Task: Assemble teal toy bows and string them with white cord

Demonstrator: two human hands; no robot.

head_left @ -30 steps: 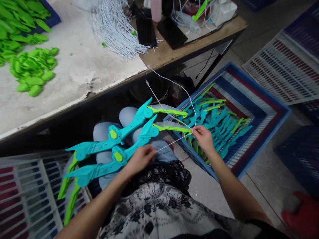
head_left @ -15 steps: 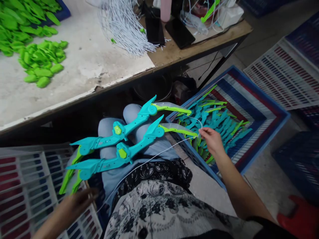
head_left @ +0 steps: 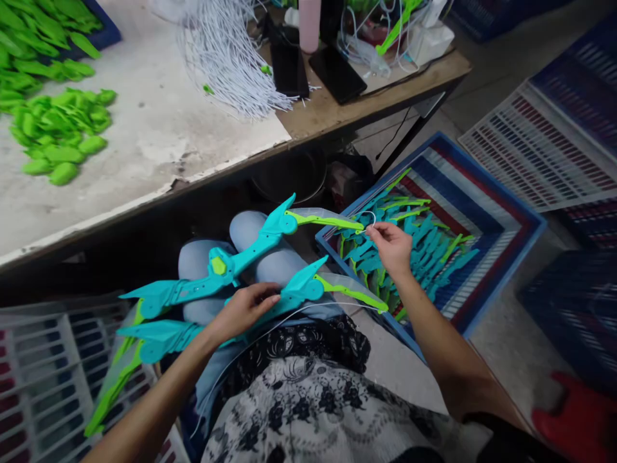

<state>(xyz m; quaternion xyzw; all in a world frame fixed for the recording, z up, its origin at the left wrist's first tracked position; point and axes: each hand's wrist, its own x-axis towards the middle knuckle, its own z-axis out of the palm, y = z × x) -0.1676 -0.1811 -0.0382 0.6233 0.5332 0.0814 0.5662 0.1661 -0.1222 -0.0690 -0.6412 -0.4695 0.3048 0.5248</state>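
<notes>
Two teal and green toy bows lie across my lap. My left hand (head_left: 243,310) grips the middle of the nearer bow (head_left: 308,289), which has a white cord (head_left: 270,330) running along it. My right hand (head_left: 393,247) pinches a small loop of white cord (head_left: 370,217) at the green tip of the farther bow (head_left: 250,247). Both hands are closed.
A blue crate (head_left: 501,212) at my right holds several teal bow parts (head_left: 424,244). The workbench (head_left: 159,128) carries green plastic pieces (head_left: 58,128), a bundle of white cords (head_left: 226,58), two dark phones and a pink bottle. White slatted crates stand at the left (head_left: 48,360) and far right (head_left: 544,141).
My left hand came back from the lower left and took hold of the nearer bow. My right hand moved from the nearer bow's tip up to the farther bow's tip.
</notes>
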